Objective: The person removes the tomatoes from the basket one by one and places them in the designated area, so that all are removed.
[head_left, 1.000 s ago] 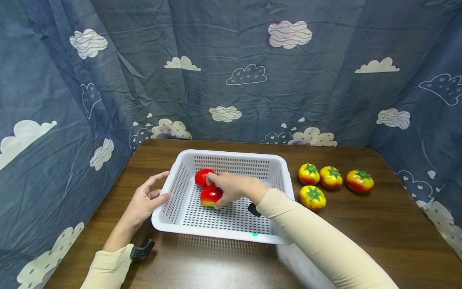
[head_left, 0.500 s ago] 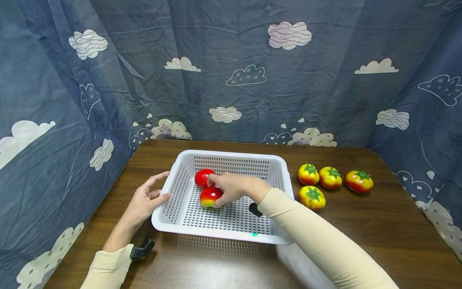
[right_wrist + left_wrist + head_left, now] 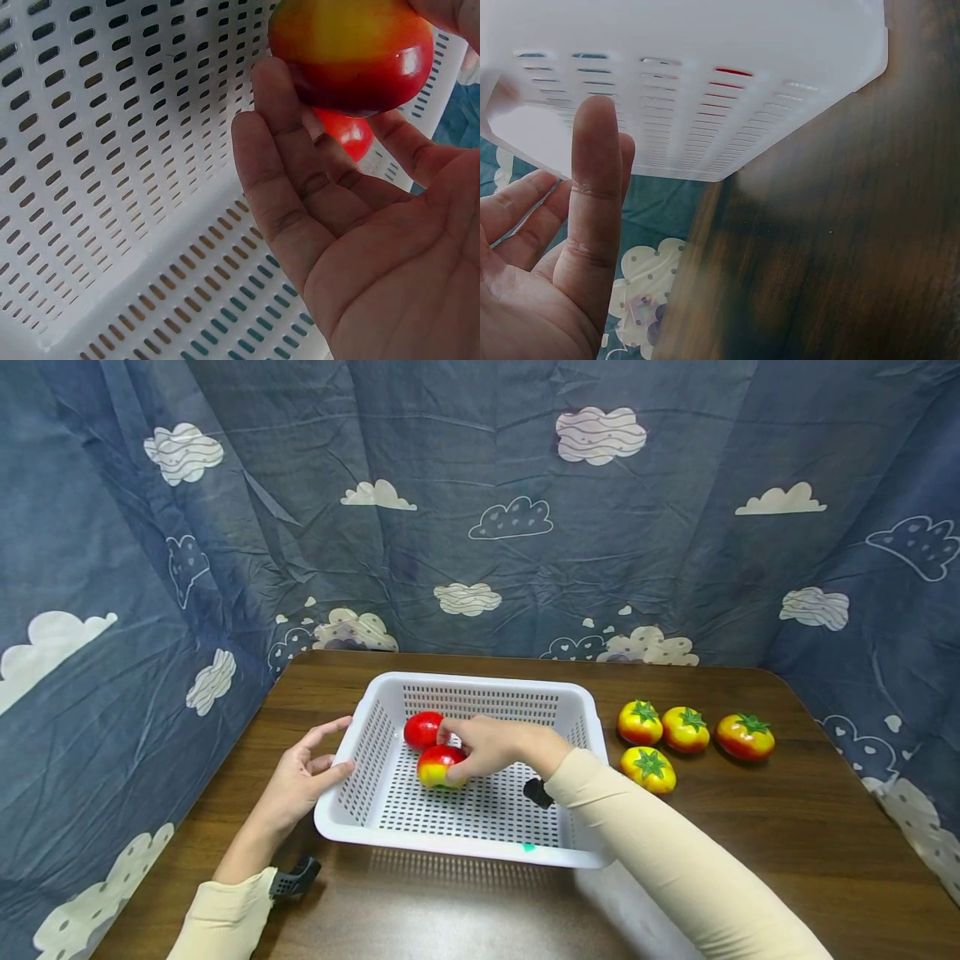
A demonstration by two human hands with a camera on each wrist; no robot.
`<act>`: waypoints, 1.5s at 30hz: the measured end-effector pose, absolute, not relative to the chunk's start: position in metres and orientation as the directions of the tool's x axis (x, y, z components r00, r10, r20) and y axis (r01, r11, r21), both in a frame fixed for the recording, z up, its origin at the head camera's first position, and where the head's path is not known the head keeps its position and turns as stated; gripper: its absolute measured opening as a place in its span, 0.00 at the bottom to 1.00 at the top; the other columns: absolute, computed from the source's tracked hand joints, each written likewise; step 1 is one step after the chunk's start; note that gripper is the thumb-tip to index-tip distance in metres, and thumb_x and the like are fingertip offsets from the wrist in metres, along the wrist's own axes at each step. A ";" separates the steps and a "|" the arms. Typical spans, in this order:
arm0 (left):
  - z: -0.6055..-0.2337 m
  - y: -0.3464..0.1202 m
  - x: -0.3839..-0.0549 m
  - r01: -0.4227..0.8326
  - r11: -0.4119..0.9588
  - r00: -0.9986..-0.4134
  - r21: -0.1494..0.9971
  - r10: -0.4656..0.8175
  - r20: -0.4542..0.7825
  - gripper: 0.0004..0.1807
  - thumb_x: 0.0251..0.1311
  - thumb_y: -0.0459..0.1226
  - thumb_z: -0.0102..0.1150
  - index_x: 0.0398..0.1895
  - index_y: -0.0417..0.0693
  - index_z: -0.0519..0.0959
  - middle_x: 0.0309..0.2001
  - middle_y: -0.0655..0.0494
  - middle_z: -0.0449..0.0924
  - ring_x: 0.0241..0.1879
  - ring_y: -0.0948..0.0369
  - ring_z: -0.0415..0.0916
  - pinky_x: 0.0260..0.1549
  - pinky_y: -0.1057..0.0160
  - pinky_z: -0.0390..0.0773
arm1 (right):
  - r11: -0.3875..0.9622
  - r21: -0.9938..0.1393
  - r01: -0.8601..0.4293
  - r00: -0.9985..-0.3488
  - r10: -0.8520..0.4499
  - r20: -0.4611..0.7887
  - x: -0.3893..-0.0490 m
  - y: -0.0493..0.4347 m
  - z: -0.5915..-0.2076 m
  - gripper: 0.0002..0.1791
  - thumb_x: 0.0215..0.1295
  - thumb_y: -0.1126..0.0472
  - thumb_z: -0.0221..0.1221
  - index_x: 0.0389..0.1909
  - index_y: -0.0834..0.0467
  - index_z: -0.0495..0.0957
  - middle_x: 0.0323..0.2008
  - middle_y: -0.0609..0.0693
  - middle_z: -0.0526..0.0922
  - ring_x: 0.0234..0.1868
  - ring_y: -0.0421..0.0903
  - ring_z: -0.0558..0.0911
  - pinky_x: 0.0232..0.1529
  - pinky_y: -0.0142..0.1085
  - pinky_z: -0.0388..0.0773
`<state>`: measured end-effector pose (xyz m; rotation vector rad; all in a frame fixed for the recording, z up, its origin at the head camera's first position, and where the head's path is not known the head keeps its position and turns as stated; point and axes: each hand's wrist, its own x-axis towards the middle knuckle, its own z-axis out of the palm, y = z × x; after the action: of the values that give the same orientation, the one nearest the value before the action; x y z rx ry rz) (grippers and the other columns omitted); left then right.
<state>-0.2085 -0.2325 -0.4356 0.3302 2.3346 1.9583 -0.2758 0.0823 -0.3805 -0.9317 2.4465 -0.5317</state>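
Note:
In the head view, my right hand (image 3: 491, 747) reaches into a white perforated plastic basket (image 3: 487, 853). Its thumb and fingers grip a red-and-yellow toy tomato (image 3: 435, 762) low in the basket. The right wrist view shows that tomato (image 3: 349, 56) with its fingers around the sides. A redder tomato (image 3: 423, 729) lies just behind it, to the left. My left hand (image 3: 300, 779) is at the basket's left side, thumb and index finger straight and near or touching the rim. In the left wrist view, the left hand (image 3: 562, 247) appears against the slotted wall.
Several yellow-red toy tomatoes with green leaf tops, including the nearest tomato (image 3: 649, 770), sit right of the basket on the brown wooden table (image 3: 450, 918). A dark cloud-patterned curtain (image 3: 517, 585) stands behind and at both sides.
The gripped tomato has turned, showing more yellow, and has shifted slightly right with my right hand. My left hand and the basket stay in place.

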 end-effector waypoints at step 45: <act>-0.438 -0.233 -0.208 0.142 0.130 -0.968 0.981 0.226 0.110 0.39 0.70 0.25 0.64 0.81 0.39 0.61 0.43 0.49 0.90 0.39 0.61 0.91 0.32 0.53 0.92 | 0.512 -0.841 -0.175 -0.765 -0.608 -0.211 -0.277 0.175 -0.337 0.26 0.76 0.54 0.56 0.68 0.61 0.66 0.52 0.61 0.84 0.41 0.50 0.89 0.52 0.46 0.90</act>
<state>-0.2085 -0.2325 -0.4381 0.3778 2.3114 1.9953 -0.2771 0.1754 -0.3369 -0.6400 2.2684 -1.1842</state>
